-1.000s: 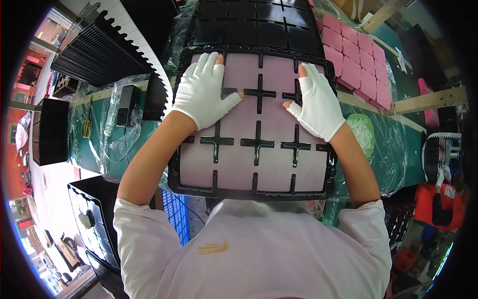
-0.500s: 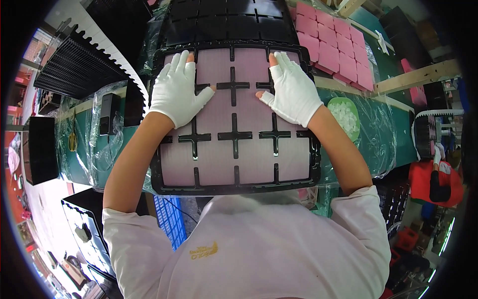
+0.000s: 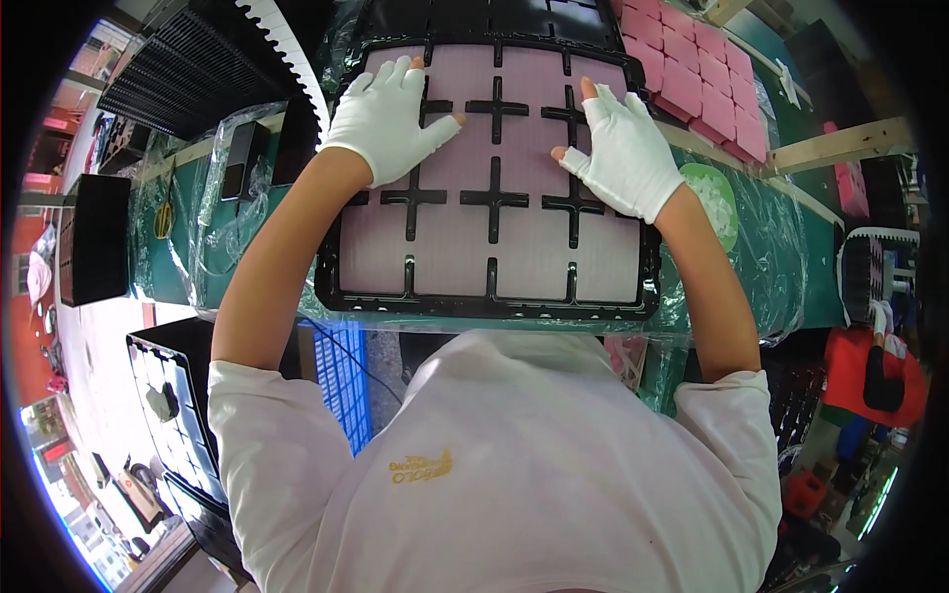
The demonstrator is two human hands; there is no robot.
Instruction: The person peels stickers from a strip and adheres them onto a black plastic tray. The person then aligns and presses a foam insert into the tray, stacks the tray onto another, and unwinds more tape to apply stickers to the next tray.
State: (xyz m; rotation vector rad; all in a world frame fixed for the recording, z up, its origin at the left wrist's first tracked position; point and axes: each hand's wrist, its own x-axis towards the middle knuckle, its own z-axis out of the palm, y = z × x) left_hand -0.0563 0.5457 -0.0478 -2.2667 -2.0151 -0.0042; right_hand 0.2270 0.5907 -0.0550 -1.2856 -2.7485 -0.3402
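Both of my hands wear white gloves with some bare fingertips. My left hand [image 3: 393,123] lies flat, fingers spread, on the upper left of a black plastic tray [image 3: 494,197]. On the tray's upper right rests my right hand [image 3: 625,150], also flat with the thumb stretched inward. Raised black crosses divide the tray, and pale pinkish panels [image 3: 526,148] fill the spaces between them. Neither hand grips anything. Parts of the tray's side edges are hidden under my palms and wrists.
Beyond the tray lies another black tray [image 3: 554,18]. Pink blocks [image 3: 682,69] sit in rows at the far right, near a wooden bar [image 3: 840,146]. A green bowl [image 3: 727,210] of whitish pieces stands right of my hand. Scissors [image 3: 164,215] and a black box-shaped device [image 3: 240,163] lie left.
The tray and both hands on it now appear farther up the picture, and the whole view has shifted slightly right. My hands remain flat on the tray.
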